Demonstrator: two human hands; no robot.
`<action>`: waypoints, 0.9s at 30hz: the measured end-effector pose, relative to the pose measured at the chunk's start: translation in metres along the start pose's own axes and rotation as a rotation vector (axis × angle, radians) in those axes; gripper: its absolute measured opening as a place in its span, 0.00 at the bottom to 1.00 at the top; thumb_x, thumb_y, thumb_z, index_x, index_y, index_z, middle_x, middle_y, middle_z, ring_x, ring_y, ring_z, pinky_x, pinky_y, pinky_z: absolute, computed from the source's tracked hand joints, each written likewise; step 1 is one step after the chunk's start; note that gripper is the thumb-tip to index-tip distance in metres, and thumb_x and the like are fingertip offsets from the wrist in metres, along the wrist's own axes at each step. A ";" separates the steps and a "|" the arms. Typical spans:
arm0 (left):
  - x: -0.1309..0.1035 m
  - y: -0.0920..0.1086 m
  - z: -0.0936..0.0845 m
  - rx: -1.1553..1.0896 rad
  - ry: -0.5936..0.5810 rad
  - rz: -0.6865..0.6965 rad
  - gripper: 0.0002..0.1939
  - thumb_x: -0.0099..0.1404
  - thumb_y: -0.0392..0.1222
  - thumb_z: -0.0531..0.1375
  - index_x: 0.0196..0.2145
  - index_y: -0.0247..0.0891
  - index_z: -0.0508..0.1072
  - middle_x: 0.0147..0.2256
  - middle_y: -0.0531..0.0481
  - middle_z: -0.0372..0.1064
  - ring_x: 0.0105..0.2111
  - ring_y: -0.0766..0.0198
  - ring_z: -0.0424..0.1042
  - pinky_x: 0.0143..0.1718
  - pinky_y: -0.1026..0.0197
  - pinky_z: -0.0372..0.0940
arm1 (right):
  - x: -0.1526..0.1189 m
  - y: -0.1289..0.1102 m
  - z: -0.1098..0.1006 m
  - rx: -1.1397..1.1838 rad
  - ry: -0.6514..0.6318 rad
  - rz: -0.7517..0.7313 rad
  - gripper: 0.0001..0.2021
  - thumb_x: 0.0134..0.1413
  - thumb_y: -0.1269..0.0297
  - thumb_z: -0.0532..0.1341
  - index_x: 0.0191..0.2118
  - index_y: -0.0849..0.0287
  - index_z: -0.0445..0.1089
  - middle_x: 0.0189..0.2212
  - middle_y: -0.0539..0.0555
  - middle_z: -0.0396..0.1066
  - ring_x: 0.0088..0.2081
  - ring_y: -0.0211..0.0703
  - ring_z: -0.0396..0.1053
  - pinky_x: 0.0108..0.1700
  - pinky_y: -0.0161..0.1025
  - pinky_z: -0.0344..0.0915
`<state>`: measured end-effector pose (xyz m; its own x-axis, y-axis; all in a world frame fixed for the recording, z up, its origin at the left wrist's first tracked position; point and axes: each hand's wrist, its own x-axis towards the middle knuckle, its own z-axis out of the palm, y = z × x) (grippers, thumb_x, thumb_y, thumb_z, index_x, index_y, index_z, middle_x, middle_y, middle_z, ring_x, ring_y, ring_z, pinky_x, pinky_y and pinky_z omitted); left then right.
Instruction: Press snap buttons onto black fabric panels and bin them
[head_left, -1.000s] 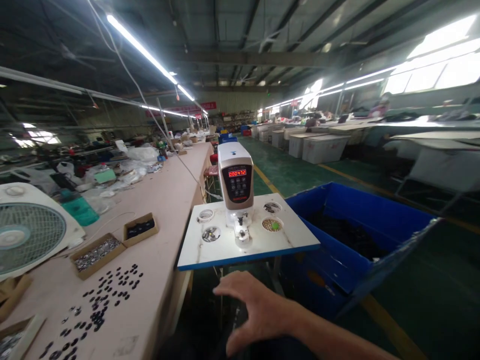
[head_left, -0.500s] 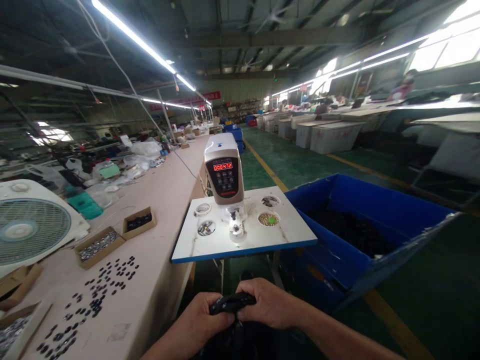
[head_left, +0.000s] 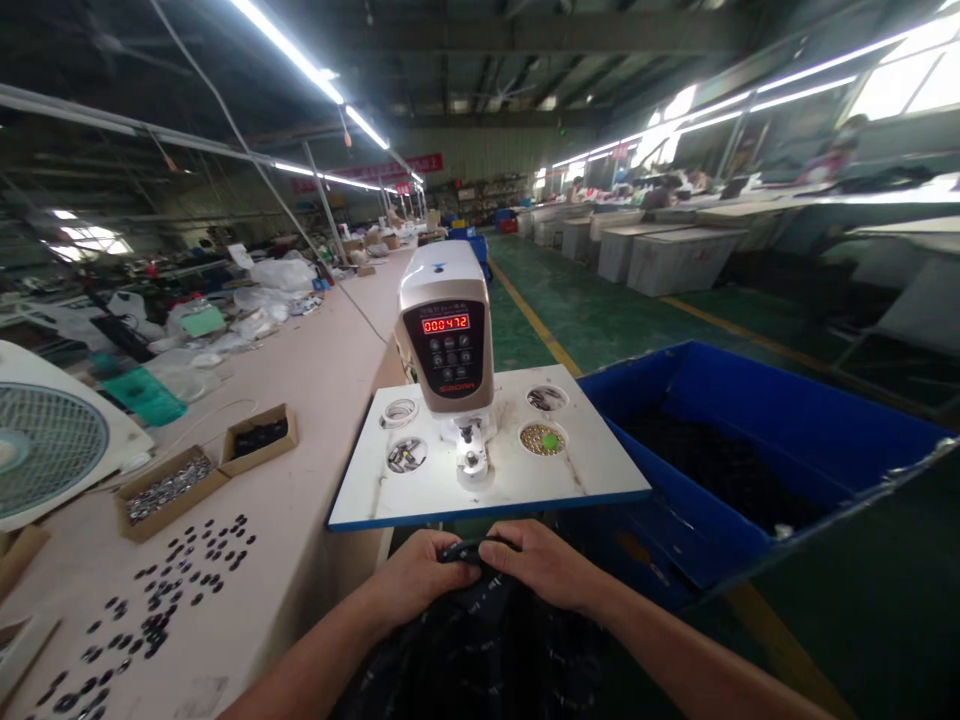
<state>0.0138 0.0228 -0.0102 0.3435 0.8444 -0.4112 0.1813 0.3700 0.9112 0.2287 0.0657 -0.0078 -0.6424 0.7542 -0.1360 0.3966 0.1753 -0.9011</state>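
Dark cloth with small white marks (head_left: 480, 640) hangs from both hands at the bottom centre. My left hand (head_left: 424, 575) pinches its upper edge from the left, and my right hand (head_left: 536, 560) grips the same edge just beside it. Both are just below the front edge of a white board with a blue rim (head_left: 420, 495). On the board stands a white press machine (head_left: 446, 330) with a red lit display, its head over a small lit post. Round cut-outs in the board hold small metal parts (head_left: 544, 438).
A long table (head_left: 315, 370) on the left bears scattered black buttons (head_left: 157, 610), boxes of small parts (head_left: 169, 490) and a fan (head_left: 52, 440). A blue bin (head_left: 705, 540) with dark cloth stands right of the board. People sit far back right.
Both hands have moved up and closer to the board, with the cloth's edge spread between them and more cloth showing below. The view has shifted slightly, bringing the machine nearer.
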 end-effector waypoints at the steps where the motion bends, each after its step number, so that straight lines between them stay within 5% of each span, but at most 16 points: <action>1: 0.007 0.002 -0.003 0.022 -0.004 0.010 0.18 0.55 0.52 0.68 0.31 0.32 0.74 0.24 0.55 0.63 0.24 0.70 0.57 0.27 0.65 0.50 | 0.005 0.003 -0.002 -0.017 0.021 0.011 0.18 0.63 0.52 0.57 0.31 0.61 0.73 0.25 0.47 0.66 0.29 0.37 0.62 0.30 0.33 0.54; 13: 0.094 0.030 -0.051 0.179 0.114 0.061 0.14 0.55 0.48 0.63 0.33 0.34 0.76 0.24 0.54 0.70 0.23 0.67 0.63 0.26 0.64 0.54 | 0.097 0.032 -0.042 -0.252 0.275 -0.020 0.15 0.61 0.54 0.60 0.32 0.61 0.75 0.28 0.52 0.74 0.32 0.42 0.69 0.33 0.35 0.56; 27: 0.128 0.048 -0.069 0.257 0.193 0.099 0.11 0.52 0.46 0.61 0.29 0.35 0.75 0.25 0.53 0.71 0.26 0.63 0.66 0.29 0.62 0.57 | 0.132 0.030 -0.061 -0.220 0.350 0.001 0.15 0.57 0.54 0.61 0.30 0.61 0.76 0.25 0.50 0.73 0.30 0.41 0.68 0.31 0.33 0.55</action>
<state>0.0032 0.1752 -0.0173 0.1943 0.9384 -0.2858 0.3906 0.1932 0.9001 0.1955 0.2088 -0.0273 -0.3954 0.9174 0.0456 0.5521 0.2770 -0.7864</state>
